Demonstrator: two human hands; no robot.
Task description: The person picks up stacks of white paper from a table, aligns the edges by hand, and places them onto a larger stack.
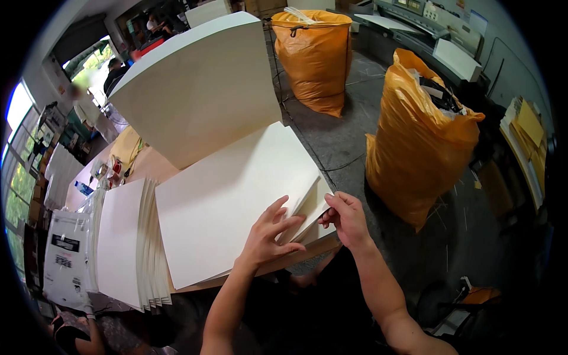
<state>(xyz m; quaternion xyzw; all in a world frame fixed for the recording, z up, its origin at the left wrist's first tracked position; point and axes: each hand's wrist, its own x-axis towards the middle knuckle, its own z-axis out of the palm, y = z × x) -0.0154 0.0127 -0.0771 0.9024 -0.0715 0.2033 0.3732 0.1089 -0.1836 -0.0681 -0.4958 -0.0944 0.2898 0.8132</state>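
Large white paper sheets [225, 195] lie in a stack on the table in front of me. At the near right corner the upper sheets are bent up, with cream layers showing beneath. My right hand [348, 220] is closed there, thumb and fingers pinching a sheet's corner. My left hand [271, 234] rests just left of that corner with its fingers spread, against the raised edge. Behind the stack rises a tall stack of large white sheets [204, 89], its top curved. To the left, a fanned stack of white sheets [121, 239] overhangs the table's front edge.
Two filled orange sacks, one at the back [313, 65] and one at right [423, 142], stand on the dark floor. A plastic-wrapped package [66, 257] sits at far left. A bottle [83, 188] stands on the wooden table [154, 161]. Other people are in the background and at lower left.
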